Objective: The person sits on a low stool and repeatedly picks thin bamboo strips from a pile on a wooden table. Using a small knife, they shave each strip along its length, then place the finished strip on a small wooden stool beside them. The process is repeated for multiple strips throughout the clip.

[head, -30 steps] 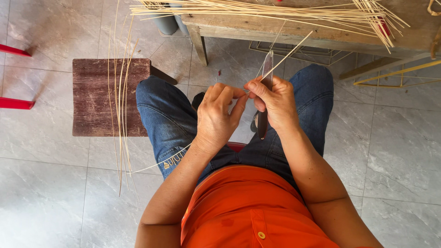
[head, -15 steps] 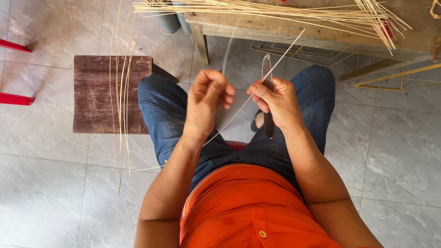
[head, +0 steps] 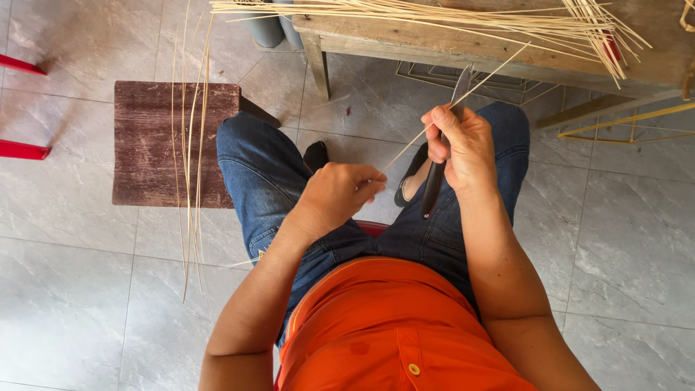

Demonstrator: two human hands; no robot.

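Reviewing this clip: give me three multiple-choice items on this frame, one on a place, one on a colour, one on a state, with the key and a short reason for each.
1. Where does the loose bunch of thin strips by the left knee lie?
A. Across the dark wooden stool
B. In a bucket
C. On the person's shoulder

2. What colour is the person's shirt?
A. Green
B. Orange
C. White

3. What is the right hand doing?
A. Resting flat on the knee
B. Hanging empty
C. Gripping a knife with a strip against the blade

Key:
1 A: the strips cross the stool and run on over the floor.
2 B: the shirt is plain orange.
3 C: the right hand is closed on the dark-handled knife, blade pointing up, while the left hand pinches the lower end of the thin strip.
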